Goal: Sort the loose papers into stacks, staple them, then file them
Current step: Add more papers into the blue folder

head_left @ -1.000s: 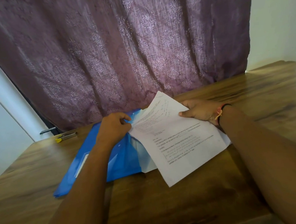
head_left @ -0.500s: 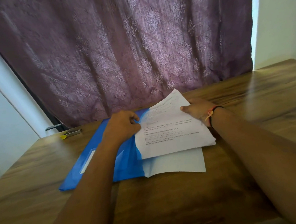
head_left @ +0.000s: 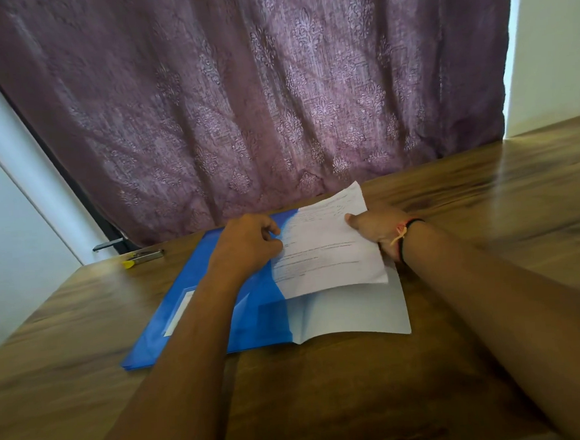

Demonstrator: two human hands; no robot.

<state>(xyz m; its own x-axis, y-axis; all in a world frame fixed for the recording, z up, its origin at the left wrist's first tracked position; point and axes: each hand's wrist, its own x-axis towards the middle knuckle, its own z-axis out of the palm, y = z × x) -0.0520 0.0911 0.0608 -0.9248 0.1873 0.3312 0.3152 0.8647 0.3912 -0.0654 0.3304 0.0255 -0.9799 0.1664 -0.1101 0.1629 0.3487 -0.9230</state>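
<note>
A blue file folder (head_left: 199,312) lies open on the wooden table (head_left: 328,389), with a white sheet (head_left: 357,314) resting in its right part. Above that sheet I hold printed white papers (head_left: 325,251), tilted up off the table. My left hand (head_left: 249,246) pinches their left edge over the folder. My right hand (head_left: 375,229) grips their right edge, thumb on top; a thread band is on that wrist. A small stapler (head_left: 143,257) with a yellow tip lies at the table's far left edge.
A purple patterned curtain (head_left: 273,100) hangs right behind the table's far edge. White walls stand at left and right. Bare wood stretches to the right of the papers and in front of the folder.
The printed papers have swung from a slanted spread to a squarer position over the folder, lifted at the near edge. The white sheet underneath is now uncovered. Both hands kept their hold.
</note>
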